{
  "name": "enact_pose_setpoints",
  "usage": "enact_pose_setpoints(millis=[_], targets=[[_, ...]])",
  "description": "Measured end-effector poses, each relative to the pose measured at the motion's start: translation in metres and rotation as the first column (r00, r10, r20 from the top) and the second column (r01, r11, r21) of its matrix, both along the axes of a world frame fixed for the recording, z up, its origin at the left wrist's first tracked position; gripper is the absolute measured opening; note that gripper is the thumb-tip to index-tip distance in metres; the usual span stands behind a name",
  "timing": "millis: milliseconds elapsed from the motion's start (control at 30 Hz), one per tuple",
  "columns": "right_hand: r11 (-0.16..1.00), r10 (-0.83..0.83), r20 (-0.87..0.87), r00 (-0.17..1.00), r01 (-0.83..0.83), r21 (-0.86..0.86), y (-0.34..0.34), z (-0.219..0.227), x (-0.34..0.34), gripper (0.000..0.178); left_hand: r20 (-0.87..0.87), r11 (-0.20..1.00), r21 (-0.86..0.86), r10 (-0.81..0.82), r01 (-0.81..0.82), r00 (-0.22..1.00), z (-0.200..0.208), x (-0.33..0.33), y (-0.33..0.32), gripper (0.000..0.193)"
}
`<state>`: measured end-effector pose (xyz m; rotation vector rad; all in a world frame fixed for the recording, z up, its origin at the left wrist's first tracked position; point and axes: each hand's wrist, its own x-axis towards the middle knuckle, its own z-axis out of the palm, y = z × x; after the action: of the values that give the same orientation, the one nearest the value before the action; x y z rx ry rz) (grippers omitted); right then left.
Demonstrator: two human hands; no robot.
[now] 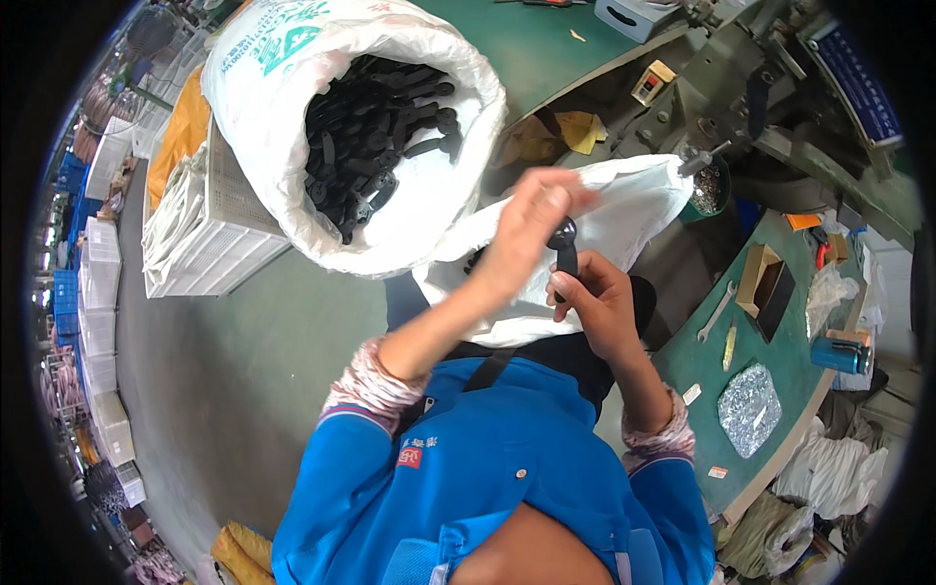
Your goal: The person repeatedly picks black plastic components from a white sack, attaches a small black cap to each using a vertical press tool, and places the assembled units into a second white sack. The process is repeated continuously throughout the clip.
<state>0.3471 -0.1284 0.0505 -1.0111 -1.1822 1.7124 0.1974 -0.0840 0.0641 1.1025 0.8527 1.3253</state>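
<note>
Your right hand [603,304] pinches a round-headed black plastic part [565,257] by the lower end of its slim handle, thumb against fingers, with the head pointing away from your body. Your left hand [526,232] is just beside that head, on the left of the grip, its fingers blurred; you cannot tell from this view whether they touch the part or how tightly they close. Below the grip, an open white sack [632,207] spreads across your lap and reaches up to a metal spindle [704,159], beyond the grip to the right. Farther off, to the left of the grip, a larger white woven sack [258,136] gapes toward you, with many black plastic pieces [366,136] heaped inside. A white slatted crate [222,239] stands left of that sack. Well to the right of the grip, a green-topped workbench [682,366] bears an open-ended wrench [717,312], an open cardboard box [756,278] and, nearer your body, a clear bag of shiny bits [749,409].
</note>
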Motion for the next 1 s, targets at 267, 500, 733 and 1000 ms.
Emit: enact_pose_setpoints(millis=[267, 500, 733, 1000], targets=[[0.994, -0.065, 0.053, 0.996, 0.069, -0.090, -0.032, -0.031, 0.012, 0.016, -0.923, 0.888, 0.271, 0.130, -0.371, -0.363, -0.064, -0.232, 0.095, 0.102], [0.983, -0.121, 0.014, 0.993, 0.122, -0.134, -0.044, -0.034, 0.006, 0.012, -0.848, 0.926, 0.002, -0.199, -0.379, -0.492, -0.048, -0.254, 0.131, 0.076], [0.971, -0.176, 0.037, 0.984, 0.179, -0.159, -0.052, -0.039, 0.012, 0.010, -0.864, 0.907, 0.017, -0.199, -0.421, -0.462, -0.052, -0.240, 0.127, 0.067], [0.980, -0.139, 0.070, 0.988, 0.147, -0.132, -0.056, -0.045, 0.002, 0.009, -0.855, 0.979, 0.086, -0.023, -0.186, -0.518, -0.070, -0.247, 0.121, 0.056]])
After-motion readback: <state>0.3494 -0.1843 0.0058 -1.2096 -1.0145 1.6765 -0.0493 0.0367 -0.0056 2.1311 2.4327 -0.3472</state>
